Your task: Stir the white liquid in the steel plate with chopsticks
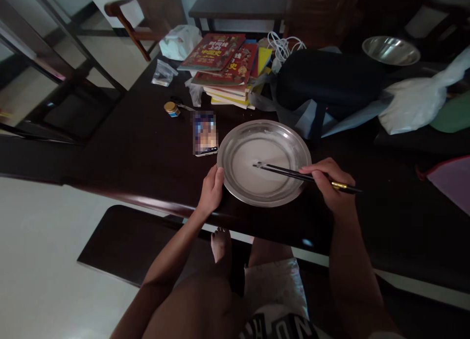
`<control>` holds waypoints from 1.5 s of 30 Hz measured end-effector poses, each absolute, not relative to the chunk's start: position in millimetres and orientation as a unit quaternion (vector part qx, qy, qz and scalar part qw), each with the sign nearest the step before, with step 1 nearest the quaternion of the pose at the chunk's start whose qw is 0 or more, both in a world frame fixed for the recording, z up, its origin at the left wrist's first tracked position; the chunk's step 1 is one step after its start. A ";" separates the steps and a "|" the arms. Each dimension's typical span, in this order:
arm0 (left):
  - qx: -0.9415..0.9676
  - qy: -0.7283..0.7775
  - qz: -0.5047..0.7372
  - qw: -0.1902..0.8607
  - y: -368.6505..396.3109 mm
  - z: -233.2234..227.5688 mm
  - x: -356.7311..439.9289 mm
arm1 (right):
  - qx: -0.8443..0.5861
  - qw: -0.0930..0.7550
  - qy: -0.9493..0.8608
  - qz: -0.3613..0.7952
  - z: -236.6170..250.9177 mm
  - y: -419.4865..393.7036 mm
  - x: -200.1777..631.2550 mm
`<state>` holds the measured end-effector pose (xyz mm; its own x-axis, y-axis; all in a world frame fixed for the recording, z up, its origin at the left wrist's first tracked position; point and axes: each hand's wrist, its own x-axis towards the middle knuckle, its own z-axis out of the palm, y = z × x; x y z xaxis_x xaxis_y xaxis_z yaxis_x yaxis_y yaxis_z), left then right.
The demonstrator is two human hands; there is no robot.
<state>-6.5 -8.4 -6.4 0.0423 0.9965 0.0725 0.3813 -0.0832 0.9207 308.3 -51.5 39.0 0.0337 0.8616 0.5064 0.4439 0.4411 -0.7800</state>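
Note:
A wide metal bowl (228,182) stands on the dark table near its front edge. Inside it lies a smooth, whitish liquid (253,153). My left hand (212,189) grips the bowl's left rim, thumb on top and the other fingers mostly hidden below. In my right hand (332,182) is a pair of black chopsticks (290,172) with a gold band. They reach over the bowl's right rim, and their tips dip into the liquid near the middle. Just left of the bowl lies a phone (205,133), its screen lit and blurred.
Behind the bowl are stacked books (223,60), a black case (326,79) and white cables (282,47). A small jar (171,109) and scissors (181,104) lie beyond the phone. To the right are a white plastic bag (411,104) and another metal bowl (391,50). A bench (125,241) runs below the table.

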 end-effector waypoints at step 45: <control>0.615 0.560 0.406 0.379 -9.1 -4.4 -4.2 | -0.495 0.534 -0.656 0.200 41.3 -52.7 309.7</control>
<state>-4.2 -9.1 -4.4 0.0421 0.9963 0.0751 0.3813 -0.0855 0.9205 309.7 -52.7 41.3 0.0600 0.8629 0.5018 0.4358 0.4296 -0.7909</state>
